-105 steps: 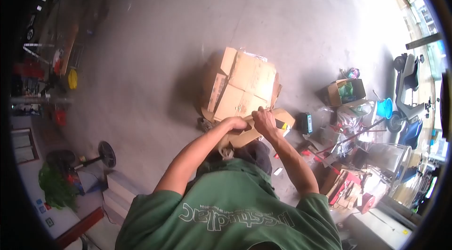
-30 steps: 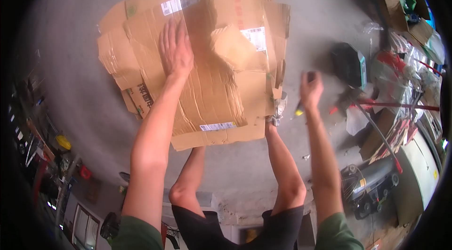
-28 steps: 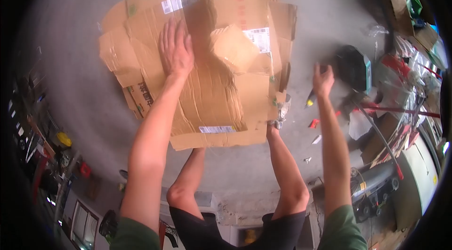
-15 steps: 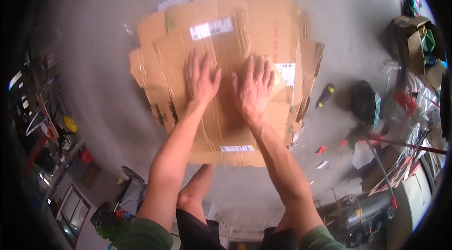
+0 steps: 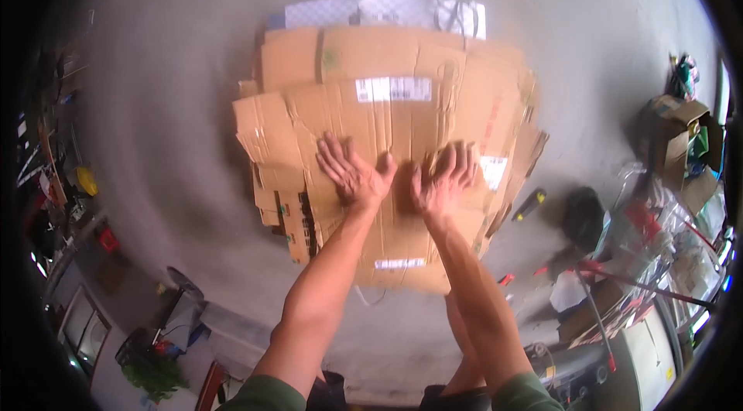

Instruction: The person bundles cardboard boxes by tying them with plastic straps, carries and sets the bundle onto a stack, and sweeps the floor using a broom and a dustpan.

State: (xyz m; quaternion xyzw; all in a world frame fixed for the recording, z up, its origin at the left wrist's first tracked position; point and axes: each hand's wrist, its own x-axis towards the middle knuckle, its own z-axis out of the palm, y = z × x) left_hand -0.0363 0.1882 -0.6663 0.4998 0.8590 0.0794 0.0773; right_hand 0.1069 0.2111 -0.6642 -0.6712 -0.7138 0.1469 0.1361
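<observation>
A stack of flattened cardboard boxes [image 5: 379,125] lies on the grey floor in front of me, its layers jutting out unevenly at both sides. My left hand [image 5: 355,177] rests flat on the top sheet, fingers spread, left of a crease. Just to its right, my right hand [image 5: 445,185] presses on the same sheet with its fingers apart and slightly bent. White shipping labels show on the cardboard: one label [image 5: 393,89] beyond my hands, another label [image 5: 493,172] beside my right hand, and a third label [image 5: 399,263] at the near edge.
A white patterned sheet [image 5: 325,12] sticks out past the stack's far edge. Right of the stack lies a black-and-yellow cutter [image 5: 529,204], near a dark case [image 5: 586,217]. Further right stand an open box [image 5: 681,144] and plastic bags. A green plant [image 5: 152,372] is at lower left.
My view has shifted, so the stack sits lower and further right. Both hands stay on the cardboard, and the left fingers are now spread wider.
</observation>
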